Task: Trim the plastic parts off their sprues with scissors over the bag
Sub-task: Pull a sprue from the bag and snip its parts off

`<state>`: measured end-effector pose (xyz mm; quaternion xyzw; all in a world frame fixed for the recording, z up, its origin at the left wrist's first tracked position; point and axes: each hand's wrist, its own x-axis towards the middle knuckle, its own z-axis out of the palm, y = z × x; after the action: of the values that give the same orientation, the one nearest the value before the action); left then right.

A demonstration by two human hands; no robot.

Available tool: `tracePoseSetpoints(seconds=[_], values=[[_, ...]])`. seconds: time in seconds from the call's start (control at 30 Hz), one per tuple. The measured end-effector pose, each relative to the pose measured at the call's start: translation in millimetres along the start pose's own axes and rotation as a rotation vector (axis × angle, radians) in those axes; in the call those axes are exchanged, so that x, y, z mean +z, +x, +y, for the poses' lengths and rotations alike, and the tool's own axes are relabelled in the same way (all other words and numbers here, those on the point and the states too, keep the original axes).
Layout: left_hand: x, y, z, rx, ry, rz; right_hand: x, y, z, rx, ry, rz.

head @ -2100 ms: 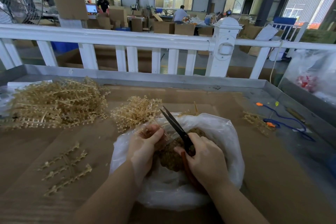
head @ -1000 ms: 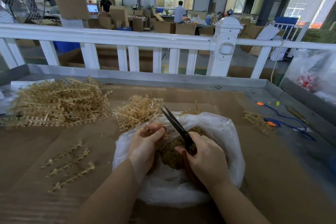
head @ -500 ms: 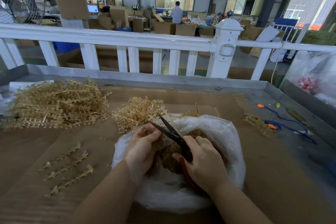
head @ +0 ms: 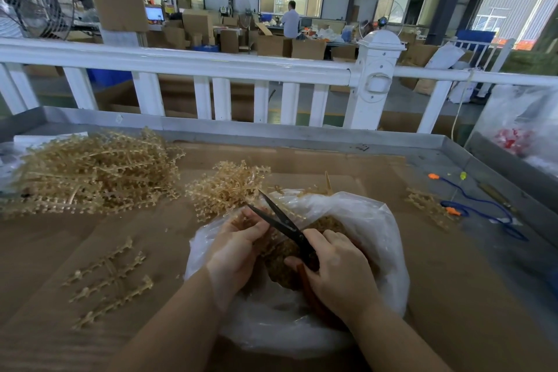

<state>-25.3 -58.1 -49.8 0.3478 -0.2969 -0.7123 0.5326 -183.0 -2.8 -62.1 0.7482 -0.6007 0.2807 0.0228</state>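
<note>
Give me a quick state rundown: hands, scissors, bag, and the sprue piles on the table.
left hand: pinches a sprue over the bag
right hand: grips the scissors' handles
scissors: blades open, at the sprue
bag: mouth open, trimmed parts heaped inside
large sprue pile: heaped, far left
small sprue pile: heaped behind the bag
loose sprues: lying flat, near left

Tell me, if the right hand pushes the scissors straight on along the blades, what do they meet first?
Probably the small heap of sprues just beyond the bag; the scissors in the right hand point there, though depth is unclear.
</note>
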Motion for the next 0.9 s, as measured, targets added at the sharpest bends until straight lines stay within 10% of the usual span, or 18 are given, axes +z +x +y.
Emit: tracePoseSetpoints(seconds=[0.9], values=[[-8.4, 6.2, -1.8, -0.038, -0.001, -0.044, 0.0, -0.4, -2.8, -0.008, -0.039, -0.011]])
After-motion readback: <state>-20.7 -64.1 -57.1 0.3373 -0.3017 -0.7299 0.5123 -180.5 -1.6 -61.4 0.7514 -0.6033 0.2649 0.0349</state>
